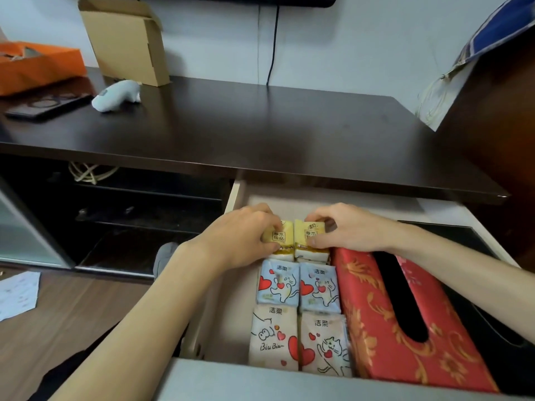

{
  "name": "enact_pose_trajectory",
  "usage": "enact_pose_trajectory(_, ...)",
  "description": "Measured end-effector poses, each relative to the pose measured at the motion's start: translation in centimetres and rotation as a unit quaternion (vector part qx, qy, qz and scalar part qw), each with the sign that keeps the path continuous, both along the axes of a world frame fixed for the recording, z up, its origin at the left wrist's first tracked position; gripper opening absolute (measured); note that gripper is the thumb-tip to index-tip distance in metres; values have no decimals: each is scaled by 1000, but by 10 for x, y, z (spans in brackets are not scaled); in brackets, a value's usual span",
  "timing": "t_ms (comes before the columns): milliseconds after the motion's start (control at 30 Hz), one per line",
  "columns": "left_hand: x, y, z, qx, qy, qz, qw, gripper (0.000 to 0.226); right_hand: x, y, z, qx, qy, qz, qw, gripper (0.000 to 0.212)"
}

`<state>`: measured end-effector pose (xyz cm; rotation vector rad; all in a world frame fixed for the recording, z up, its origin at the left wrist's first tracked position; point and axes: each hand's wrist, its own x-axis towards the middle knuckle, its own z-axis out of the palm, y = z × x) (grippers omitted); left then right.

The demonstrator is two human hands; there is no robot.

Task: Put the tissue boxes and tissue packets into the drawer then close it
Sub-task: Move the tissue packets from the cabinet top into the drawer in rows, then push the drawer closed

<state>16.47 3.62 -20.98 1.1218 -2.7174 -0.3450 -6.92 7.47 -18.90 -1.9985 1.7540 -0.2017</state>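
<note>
The drawer [223, 311] stands pulled out below the dark desk. Inside it my left hand [240, 238] grips a yellow tissue packet [278, 237], and my right hand [347, 227] grips a second yellow packet [308, 237] right beside it, both at the back of the drawer over more white packets. In front of them lie two blue heart-and-cat packets [298, 285] and two cream cartoon packets [298, 340], side by side. A red and gold tissue box [373, 322] fills the space to their right, and a black box [498, 331] lies beyond it.
The dark desk top [246, 125] carries an orange box [37, 65], an open cardboard box [127, 39], a pale soft toy [118, 95] and a dark flat device [46, 105]. Open dark shelves [130, 215] sit left of the drawer. Papers [17, 293] lie on the wooden floor.
</note>
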Motion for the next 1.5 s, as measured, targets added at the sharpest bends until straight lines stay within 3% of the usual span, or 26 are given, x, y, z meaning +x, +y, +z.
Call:
enact_pose_trajectory(200,1,-4,-5,0,6,0,1000,40,0,-2,-3,6,5,-7,1000,40)
enact_pose_trajectory(367,0,-4,-5,-54,9,-3,999,39,-4,5,0,-39,-24,-14,999,69)
enact_pose_trajectory(500,1,9,8,-44,72,15,996,30,-6,32,14,-135,-147,-31,979,51)
enact_pose_trajectory(600,10,31,23,-36,115,11,993,25,-13,75,27,-149,-159,-15,976,38)
enact_pose_trajectory(733,31,78,35,31,156,3,987,17,-17,153,29,-115,-101,-3,988,38)
enact_pose_trajectory(833,46,124,34,75,180,-7,981,15,-21,210,17,-129,-21,1,991,57)
enact_pose_trajectory(1067,56,205,10,-13,156,-10,988,37,-38,284,-12,-202,131,-80,967,101)
enact_pose_trajectory(1233,45,190,-9,-178,96,-15,979,40,-53,276,-26,-271,215,-99,933,92)
enact_pose_trajectory(1500,20,118,-16,-224,118,2,967,39,-78,205,-31,-319,224,-110,914,82)
